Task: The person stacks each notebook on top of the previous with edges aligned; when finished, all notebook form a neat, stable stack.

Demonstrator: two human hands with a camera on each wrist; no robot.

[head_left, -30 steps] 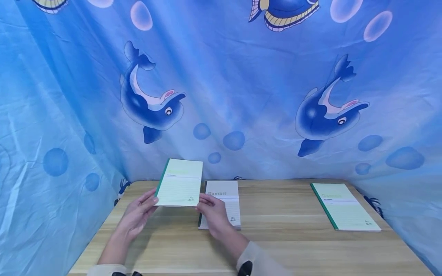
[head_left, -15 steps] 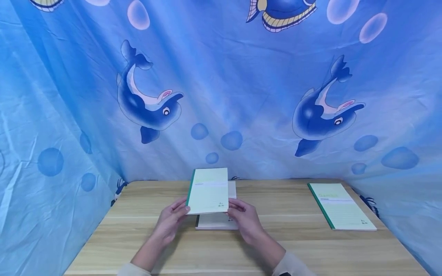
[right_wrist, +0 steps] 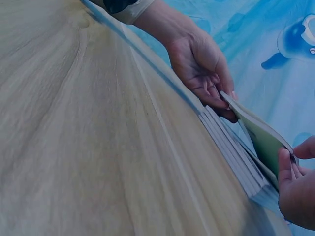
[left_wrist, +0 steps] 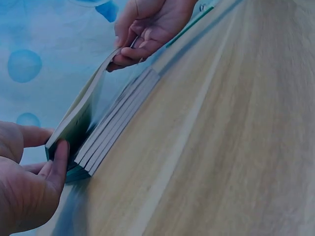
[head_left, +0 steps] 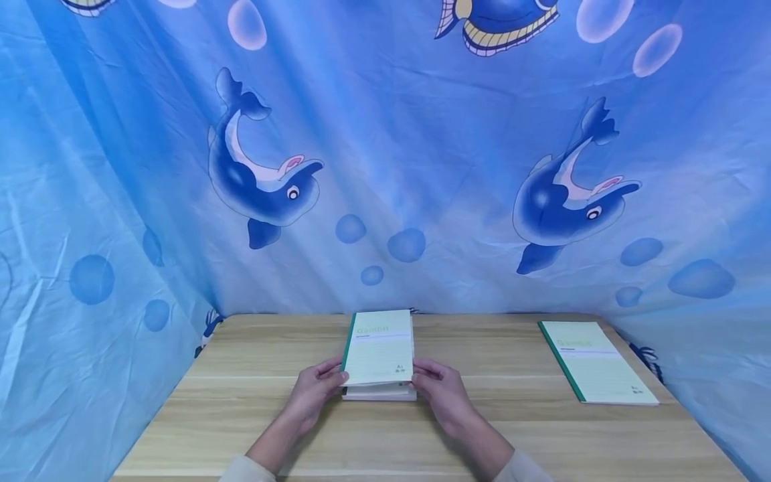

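Observation:
A notebook with a pale green cover and dark green spine (head_left: 378, 348) is held between both hands. My left hand (head_left: 312, 393) pinches its spine side near the front corner, thumb on the cover. On the opposite edge, my right hand (head_left: 444, 395) pinches the other front corner. Beneath lies a stack of several notebooks (left_wrist: 120, 123), page edges toward me, mostly covered in the head view. In both wrist views the held notebook (right_wrist: 266, 135) bows a little and stays raised above the stack at its near edge, with fingertips under it.
Another pale green notebook with a green spine (head_left: 597, 361) lies at the right of the wooden table (head_left: 253, 348). Behind the table hangs a blue curtain (head_left: 409, 147) printed with dolphins and bubbles, which also runs along both sides.
Both hands have carried the green notebook from the left to above the grey-white notebook in the middle, then lowered it close over the stack. The notebook at the right has stayed put.

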